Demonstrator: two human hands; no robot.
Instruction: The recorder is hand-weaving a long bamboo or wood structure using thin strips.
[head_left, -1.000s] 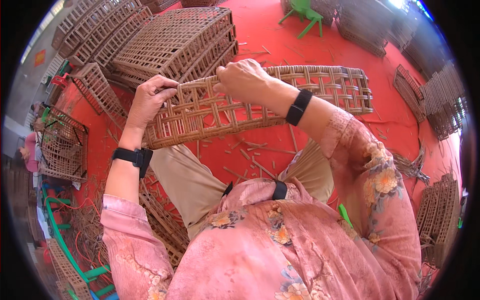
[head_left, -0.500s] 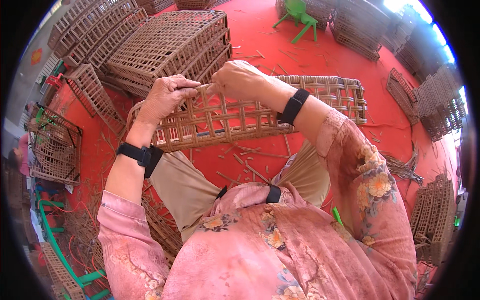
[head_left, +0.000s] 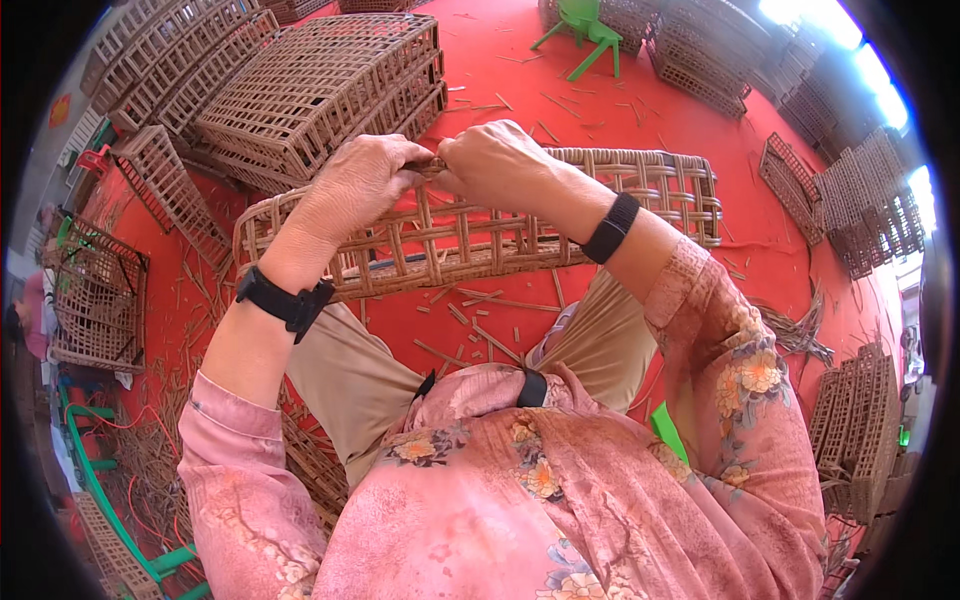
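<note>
As the left hand (head_left: 365, 180) and right hand (head_left: 497, 167) pinch the basket (head_left: 433, 264) by its top edge (head_left: 622, 158), a slip could loosen weaving there.

Got my left grip (head_left: 370, 180) and right grip (head_left: 495, 165) side by side on the far rim of the basket (head_left: 430, 235), which sticks out both ways from them. Legs (head_left: 350, 390) are on the near side, with offcuts (head_left: 497, 344) on the floor (head_left: 500, 68) between. Past the left grip I've got a crate stack (head_left: 320, 85), and another crate (head_left: 175, 190) sits left of that. Chair (head_left: 600, 32) is way out past the right grip. Well off to the right grip's right there's a bundle of strips (head_left: 800, 328), with a crate pile (head_left: 853, 420) nearer in. Tube frame (head_left: 168, 562) is left of the left grip, also nearer in.
</note>
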